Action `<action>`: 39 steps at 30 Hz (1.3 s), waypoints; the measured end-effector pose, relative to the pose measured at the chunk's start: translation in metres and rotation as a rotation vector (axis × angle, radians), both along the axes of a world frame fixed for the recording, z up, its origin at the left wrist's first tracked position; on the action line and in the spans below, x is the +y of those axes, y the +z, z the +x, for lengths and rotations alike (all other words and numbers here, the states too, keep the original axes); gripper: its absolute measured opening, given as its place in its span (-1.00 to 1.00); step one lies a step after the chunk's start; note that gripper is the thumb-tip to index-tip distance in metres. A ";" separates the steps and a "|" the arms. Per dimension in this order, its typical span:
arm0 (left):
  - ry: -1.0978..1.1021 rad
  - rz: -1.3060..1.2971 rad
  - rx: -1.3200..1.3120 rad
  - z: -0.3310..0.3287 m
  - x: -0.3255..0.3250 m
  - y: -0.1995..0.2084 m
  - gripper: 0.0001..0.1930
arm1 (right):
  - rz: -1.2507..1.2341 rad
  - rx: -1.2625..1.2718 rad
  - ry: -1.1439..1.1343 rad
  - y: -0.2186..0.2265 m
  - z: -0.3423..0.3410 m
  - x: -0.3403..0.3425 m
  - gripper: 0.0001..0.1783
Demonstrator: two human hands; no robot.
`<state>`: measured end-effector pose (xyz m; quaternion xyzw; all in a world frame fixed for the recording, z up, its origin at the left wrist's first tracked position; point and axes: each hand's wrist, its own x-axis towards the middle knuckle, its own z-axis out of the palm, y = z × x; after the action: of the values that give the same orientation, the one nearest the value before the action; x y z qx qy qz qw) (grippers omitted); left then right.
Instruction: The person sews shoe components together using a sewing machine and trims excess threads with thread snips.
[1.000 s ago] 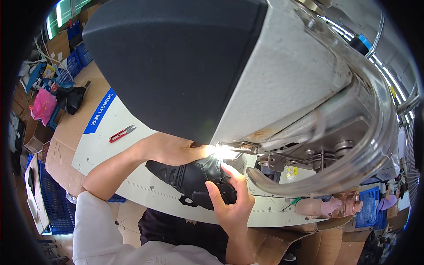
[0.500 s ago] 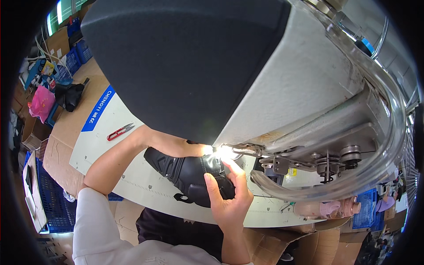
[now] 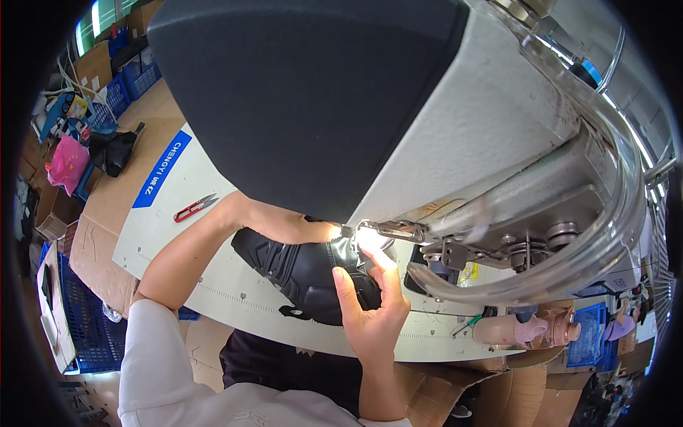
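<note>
A black shoe upper (image 3: 306, 269) lies on the pale table under the head of a sewing machine (image 3: 462, 135). Bright light washes out the spot where the machine meets the upper. My left hand (image 3: 307, 229) reaches across the upper's far side; its fingers vanish under the dark machine cover and in the glare. From the near right, my right hand (image 3: 373, 302) touches the upper's right edge. Its thumb and index finger are spread apart, the index tip reaching into the lit spot. Its other fingers are partly hidden.
Red-handled thread snips (image 3: 196, 207) lie left of my left forearm. A clear, thick tube (image 3: 498, 293) curves around the machine's right side. Pink bottles (image 3: 523, 331) stand at the table's right edge. Blue crates (image 3: 89, 324) and cardboard (image 3: 107, 245) border the left.
The upper and both hands have shifted slightly away from me. The whole view has also moved a little. Both hands keep nearly the same pose at the upper.
</note>
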<state>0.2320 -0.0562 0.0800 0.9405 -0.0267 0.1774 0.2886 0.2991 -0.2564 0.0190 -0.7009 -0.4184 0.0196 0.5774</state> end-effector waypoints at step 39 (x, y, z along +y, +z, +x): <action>0.280 -0.190 -0.155 -0.042 -0.025 -0.016 -0.61 | -0.003 0.185 -0.063 -0.004 0.010 0.001 -0.67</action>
<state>0.1904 -0.0813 0.0639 0.8870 0.0995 0.2894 0.3457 0.3089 -0.2557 0.0150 -0.7096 -0.3413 0.0667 0.6128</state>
